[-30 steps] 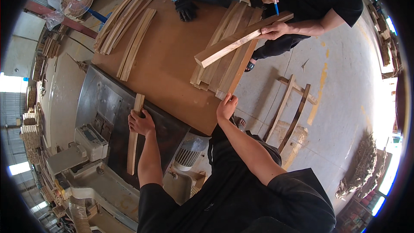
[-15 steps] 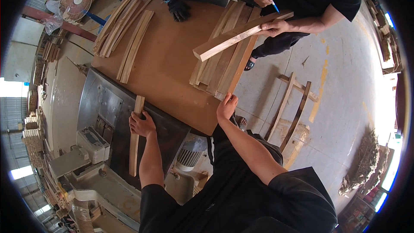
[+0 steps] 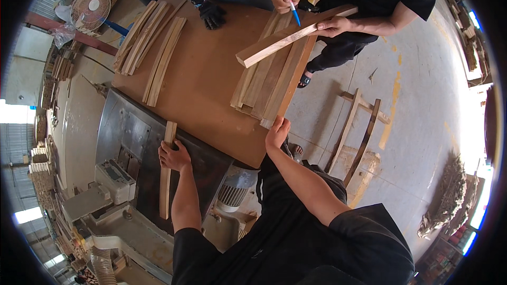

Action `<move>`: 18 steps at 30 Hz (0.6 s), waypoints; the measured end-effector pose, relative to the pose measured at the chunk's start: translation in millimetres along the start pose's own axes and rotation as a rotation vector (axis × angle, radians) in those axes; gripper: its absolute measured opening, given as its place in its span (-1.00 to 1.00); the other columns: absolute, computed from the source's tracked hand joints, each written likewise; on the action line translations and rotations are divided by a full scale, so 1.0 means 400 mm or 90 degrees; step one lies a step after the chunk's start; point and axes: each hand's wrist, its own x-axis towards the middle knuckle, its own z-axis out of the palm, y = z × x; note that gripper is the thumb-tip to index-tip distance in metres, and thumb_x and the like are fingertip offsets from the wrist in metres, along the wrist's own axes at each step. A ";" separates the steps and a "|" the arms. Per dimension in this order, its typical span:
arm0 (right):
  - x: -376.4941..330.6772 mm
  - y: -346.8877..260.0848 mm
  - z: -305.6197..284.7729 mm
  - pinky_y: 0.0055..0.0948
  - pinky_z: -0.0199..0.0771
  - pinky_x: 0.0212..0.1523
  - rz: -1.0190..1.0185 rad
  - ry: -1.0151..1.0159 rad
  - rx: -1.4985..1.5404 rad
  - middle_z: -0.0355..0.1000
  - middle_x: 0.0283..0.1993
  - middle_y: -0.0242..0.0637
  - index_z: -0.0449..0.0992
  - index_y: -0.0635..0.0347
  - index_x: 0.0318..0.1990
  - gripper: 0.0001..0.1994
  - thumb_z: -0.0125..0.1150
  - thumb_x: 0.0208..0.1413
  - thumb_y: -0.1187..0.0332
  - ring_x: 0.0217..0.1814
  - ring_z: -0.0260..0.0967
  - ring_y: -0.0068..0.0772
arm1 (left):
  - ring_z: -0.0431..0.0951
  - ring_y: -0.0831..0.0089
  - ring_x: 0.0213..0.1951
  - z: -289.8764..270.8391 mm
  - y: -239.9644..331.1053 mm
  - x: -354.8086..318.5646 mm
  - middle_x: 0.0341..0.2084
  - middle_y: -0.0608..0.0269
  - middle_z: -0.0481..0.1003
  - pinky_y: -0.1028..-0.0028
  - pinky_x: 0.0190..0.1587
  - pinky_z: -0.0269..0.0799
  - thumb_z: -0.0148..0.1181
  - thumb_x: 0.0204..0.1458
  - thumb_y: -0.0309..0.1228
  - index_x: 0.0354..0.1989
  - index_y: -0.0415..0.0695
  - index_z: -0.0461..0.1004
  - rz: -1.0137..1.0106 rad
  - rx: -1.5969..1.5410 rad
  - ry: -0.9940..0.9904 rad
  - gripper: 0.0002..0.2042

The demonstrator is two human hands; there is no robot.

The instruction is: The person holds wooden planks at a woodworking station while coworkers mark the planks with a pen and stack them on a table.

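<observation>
My left hand [image 3: 175,155] is wrapped around a narrow wooden strip [image 3: 165,192], which lies lengthwise over the dark metal machine table [image 3: 198,166]. At the near right edge of the brown tabletop [image 3: 206,111], my right hand [image 3: 278,133] has its fingers curled beside the near end of a row of wooden boards [image 3: 261,92]; what it grips, if anything, is hidden. Across these boards, a co-worker in black holds a thick wooden piece [image 3: 285,37] in one hand and a blue marker [image 3: 294,13] in the other, its tip close to the wood.
Several curved strips [image 3: 148,34] and a pair of strips [image 3: 165,63] lie on the tabletop's left. Another person's black-gloved hand [image 3: 212,15] rests at the far edge. A fan [image 3: 91,5] stands far left; a wooden frame [image 3: 364,132] is on the floor at right.
The co-worker's marker hand has moved left along the thick wooden piece, and the marker now points down at its middle. The gloved hand has shifted slightly left. My hands hold nearly the same places.
</observation>
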 end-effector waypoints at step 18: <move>0.005 0.004 0.007 -0.14 0.33 -0.07 0.132 0.035 0.118 0.43 -0.16 0.08 0.36 0.24 -0.03 -0.58 -0.28 0.38 0.06 -0.10 0.37 0.14 | 0.33 0.12 0.10 0.008 -0.008 -0.001 0.08 0.16 0.35 0.09 0.10 0.12 0.12 0.05 -0.02 0.13 -0.01 0.37 0.007 -0.024 0.017 -0.49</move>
